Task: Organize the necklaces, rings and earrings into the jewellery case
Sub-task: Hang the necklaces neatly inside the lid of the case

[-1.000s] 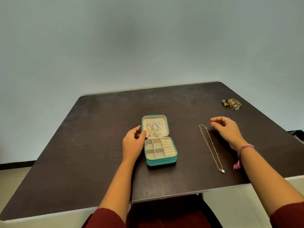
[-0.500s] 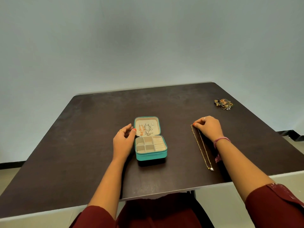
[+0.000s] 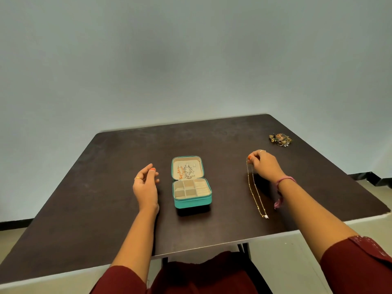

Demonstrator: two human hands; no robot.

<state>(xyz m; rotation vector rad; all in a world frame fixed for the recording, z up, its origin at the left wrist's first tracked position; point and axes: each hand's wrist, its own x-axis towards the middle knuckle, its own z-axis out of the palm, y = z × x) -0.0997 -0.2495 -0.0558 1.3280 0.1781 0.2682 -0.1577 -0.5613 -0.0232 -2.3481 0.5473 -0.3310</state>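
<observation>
A: How was the gold necklace (image 3: pixel 255 193) held?

B: Its far end was pinched between thumb and fingertips of the right hand (image 3: pixel 264 166), at the clasp end as far as could be judged. The rest of the chain was laid out straight on the dark table (image 3: pixel 106 187), with the pale bead nearest the table's front edge. It was presumably gripped at the end so that it could be lifted without tangling.

A: And the left hand (image 3: pixel 146 184)?

B: Nothing was held by it. It was poised just left of the teal jewellery case (image 3: pixel 192 201), apart from it, with fingers loosely curled. It seemed to be kept near so the case could be steadied.

A: What was seen in the case?

B: The lid was laid open away from the person. 2 chains, 1 orange-toned and 1 silver, were hung inside the lid. The compartments of the base appeared unfilled, though this could not be told for certain.

A: What was left?

B: A small heap of jewellery (image 3: pixel 280 139) was left well apart, near the far right corner. Its pieces could not be told apart.
</observation>
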